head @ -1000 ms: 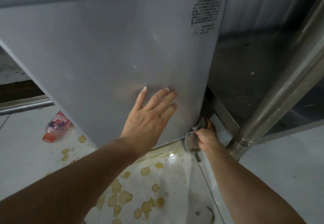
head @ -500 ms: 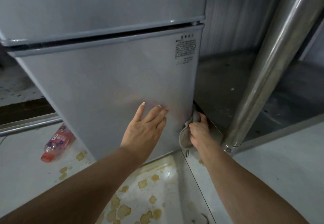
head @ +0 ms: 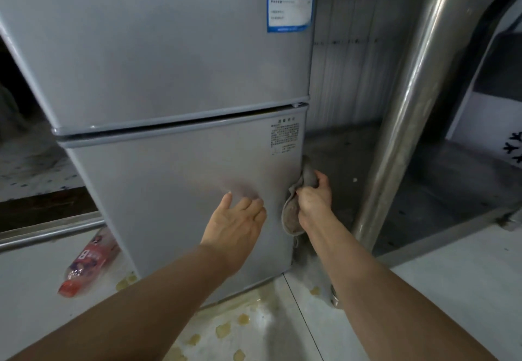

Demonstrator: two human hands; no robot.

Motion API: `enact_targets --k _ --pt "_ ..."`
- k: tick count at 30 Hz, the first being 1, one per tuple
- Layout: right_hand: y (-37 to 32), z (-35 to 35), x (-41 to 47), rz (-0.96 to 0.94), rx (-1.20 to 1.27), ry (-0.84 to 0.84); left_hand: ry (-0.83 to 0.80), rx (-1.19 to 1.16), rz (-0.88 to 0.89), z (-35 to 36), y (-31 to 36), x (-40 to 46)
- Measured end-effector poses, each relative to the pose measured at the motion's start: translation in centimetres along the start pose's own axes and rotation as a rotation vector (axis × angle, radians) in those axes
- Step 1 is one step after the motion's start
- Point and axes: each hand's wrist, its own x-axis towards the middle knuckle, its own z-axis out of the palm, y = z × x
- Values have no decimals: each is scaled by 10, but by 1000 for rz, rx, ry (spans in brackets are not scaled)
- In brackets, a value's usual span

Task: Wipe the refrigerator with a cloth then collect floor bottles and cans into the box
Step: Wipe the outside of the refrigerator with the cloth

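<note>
Cloth (head: 293,214), grey and limp, is bunched in the right hand (head: 315,201), whose fingers curl round it against the right edge of the fridge (head: 175,168) lower door. Left hand (head: 236,221) rests on the door front, fingers relaxed, holding nothing. Soft cloth likely folds to the edge; best gripped as a wad. Bottle (head: 87,264) lies on the floor at lower left, probably light plastic, easiest taken round its body

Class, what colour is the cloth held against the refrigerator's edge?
Grey-brown cloth, clearest in the head view.
</note>
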Motion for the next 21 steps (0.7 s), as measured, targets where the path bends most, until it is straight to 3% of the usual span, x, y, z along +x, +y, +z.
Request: enact_targets --k 9,14,18,21 --pt "-87 22 -14 -86 -40 -38 193 42 -43 -63 -29 14" --pt "-121 35 -18 -131 115 -46 473 116 -87 -112 -61 19" --pt "-130 35 -22 -169 -82 -46 691 219 -169 -169 -95 37" --pt "-141 38 -25 -271 -145 -16 726 214 -271 -207 -120 51"
